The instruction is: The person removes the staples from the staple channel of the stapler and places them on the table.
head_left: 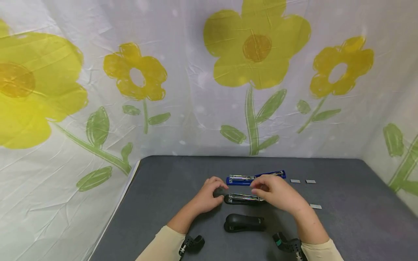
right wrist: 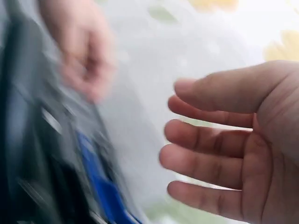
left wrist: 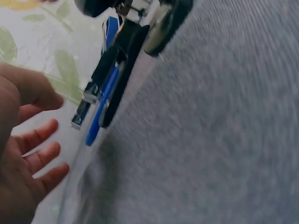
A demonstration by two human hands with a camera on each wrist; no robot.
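Note:
My left hand [head_left: 208, 195] is at the left end of an opened black stapler [head_left: 243, 198], its fingers loosely bent and holding nothing. Above that stapler's right end hovers my right hand [head_left: 279, 192]; its relaxed fingers [right wrist: 205, 161] are empty in the right wrist view. An opened blue stapler [head_left: 233, 181] lies just behind the black one, its right part partly covered by the right hand. Nearer to me sits a second black stapler [head_left: 245, 223], closed. The left wrist view also catches the blue stapler's edge [left wrist: 96, 126].
Two small silvery strips, one [head_left: 295, 181] beside another [head_left: 311, 181], lie right of the blue stapler. A third strip [head_left: 315, 206] is closer to me. Behind the grey table [head_left: 169, 174] hangs a flower-printed curtain [head_left: 189, 108].

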